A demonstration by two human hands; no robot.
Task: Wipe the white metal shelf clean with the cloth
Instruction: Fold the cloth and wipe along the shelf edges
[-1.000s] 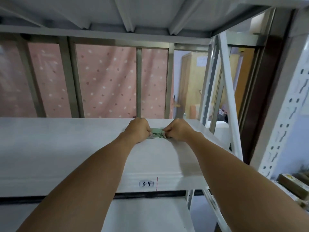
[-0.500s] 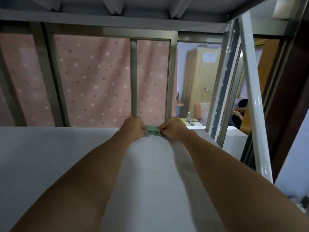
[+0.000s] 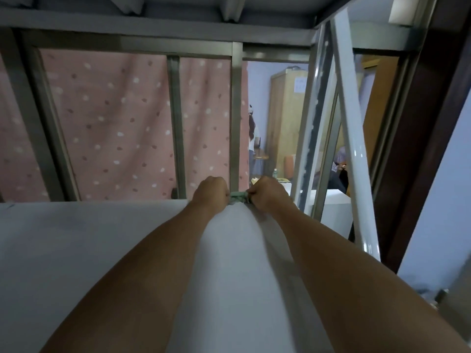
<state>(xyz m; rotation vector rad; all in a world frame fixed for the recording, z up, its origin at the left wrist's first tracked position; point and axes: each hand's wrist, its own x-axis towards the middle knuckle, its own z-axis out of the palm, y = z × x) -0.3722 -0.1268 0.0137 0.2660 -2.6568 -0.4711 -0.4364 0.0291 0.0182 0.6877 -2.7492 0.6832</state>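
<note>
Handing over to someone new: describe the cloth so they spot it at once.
Start at the wide white metal shelf across the lower frame and follow both forearms to its far edge, before the pink dotted curtain. There the left hand and right hand grip a small bunched cloth between them. It is the only pale green thing there.

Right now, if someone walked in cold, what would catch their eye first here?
At the far edge of the white shelf, the left hand and right hand grip a bunched green cloth between them. Behind them, a pink spotted curtain fills the left and middle of the view.
</note>
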